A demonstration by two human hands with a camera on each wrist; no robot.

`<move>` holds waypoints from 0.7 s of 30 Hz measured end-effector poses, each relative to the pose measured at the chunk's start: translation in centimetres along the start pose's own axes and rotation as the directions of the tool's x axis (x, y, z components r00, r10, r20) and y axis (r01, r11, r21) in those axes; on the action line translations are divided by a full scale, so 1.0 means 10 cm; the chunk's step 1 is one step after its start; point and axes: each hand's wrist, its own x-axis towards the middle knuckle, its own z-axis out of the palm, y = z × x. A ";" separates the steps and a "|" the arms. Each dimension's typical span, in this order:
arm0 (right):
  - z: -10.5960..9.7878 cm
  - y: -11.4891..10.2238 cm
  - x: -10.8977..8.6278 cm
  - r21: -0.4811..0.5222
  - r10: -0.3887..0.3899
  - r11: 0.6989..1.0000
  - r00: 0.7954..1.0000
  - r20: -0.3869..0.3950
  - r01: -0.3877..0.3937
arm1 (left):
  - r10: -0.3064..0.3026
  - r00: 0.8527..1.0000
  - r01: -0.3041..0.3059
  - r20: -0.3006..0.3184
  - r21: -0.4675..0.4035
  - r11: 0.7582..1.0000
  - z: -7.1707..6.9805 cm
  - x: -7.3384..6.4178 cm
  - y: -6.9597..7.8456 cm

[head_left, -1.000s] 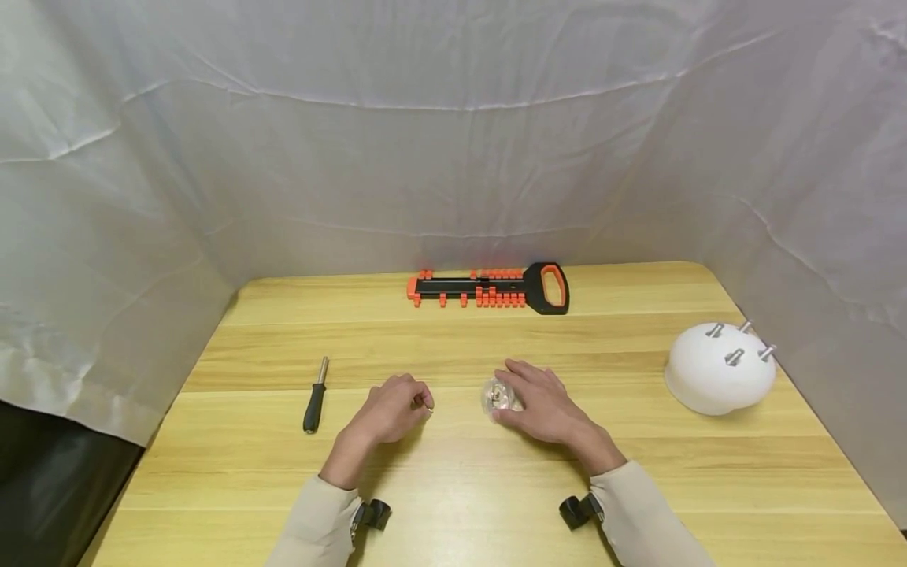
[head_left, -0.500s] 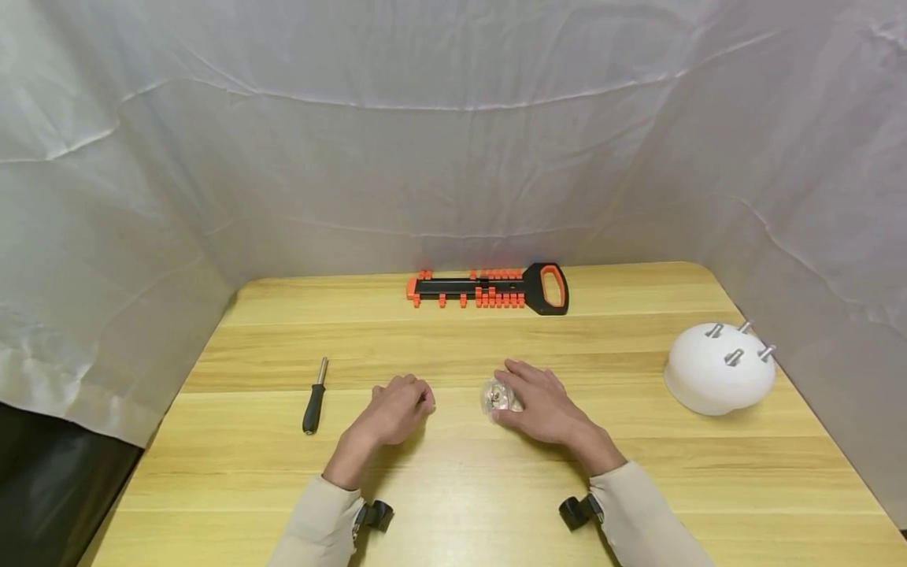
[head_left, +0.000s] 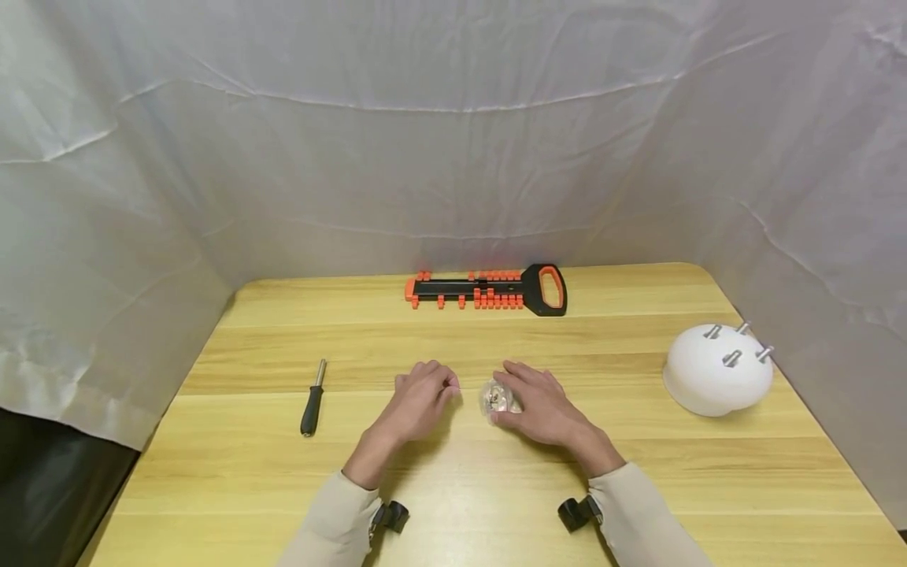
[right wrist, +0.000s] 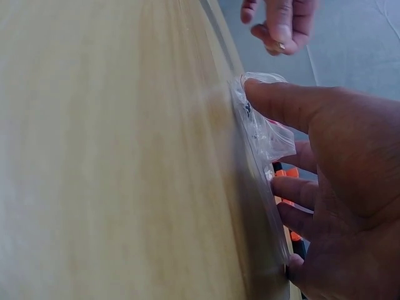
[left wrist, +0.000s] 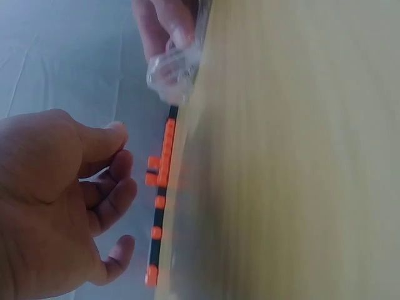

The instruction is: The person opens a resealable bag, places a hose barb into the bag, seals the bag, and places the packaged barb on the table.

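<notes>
My left hand (head_left: 423, 398) hovers over the table left of a clear plastic bag (head_left: 494, 398). Between its thumb and forefinger it pinches a small brass-coloured piece (right wrist: 280, 46), too tiny to tell its kind. The right hand (head_left: 537, 403) holds the bag low against the tabletop, thumb on the near side and fingers round the far side. Small shiny metal parts show through the plastic. In the left wrist view, the open-looking mouth of the bag (left wrist: 172, 74) faces the left hand, a short gap apart.
A black-handled screwdriver (head_left: 312, 405) lies at the left. Along the table's back edge lies a black holder with orange clips (head_left: 468, 290). A white rounded object with several metal legs pointing up (head_left: 716, 374) stands at the right. Grey fabric (head_left: 453, 157) surrounds the table.
My left hand has moved right, towards the bag, keeping its pinch. The right hand and the bag have stayed in place.
</notes>
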 end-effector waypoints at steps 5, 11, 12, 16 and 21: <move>0.00 0.00 0.00 0.006 0.003 1.000 1.000 0.004 -0.003 | 0.030 0.999 -0.030 0.012 0.002 1.000 0.04 0.07 0.13; 0.00 0.00 0.00 0.014 0.000 1.000 1.000 0.008 0.000 | 0.047 0.998 -0.048 0.041 0.029 0.998 0.11 0.14 0.22; 0.00 0.00 0.00 0.013 -0.001 1.000 1.000 0.010 0.001 | 0.049 0.998 -0.050 0.043 0.029 0.998 0.12 0.15 0.24; 0.00 0.00 0.00 0.002 -0.006 1.000 1.000 0.011 0.006 | 0.068 0.997 -0.069 0.047 0.036 0.997 0.16 0.18 0.29; 0.00 0.01 0.01 -0.005 -0.017 1.000 1.000 0.007 0.017 | 0.062 0.996 -0.064 0.062 0.033 0.997 0.21 0.22 0.34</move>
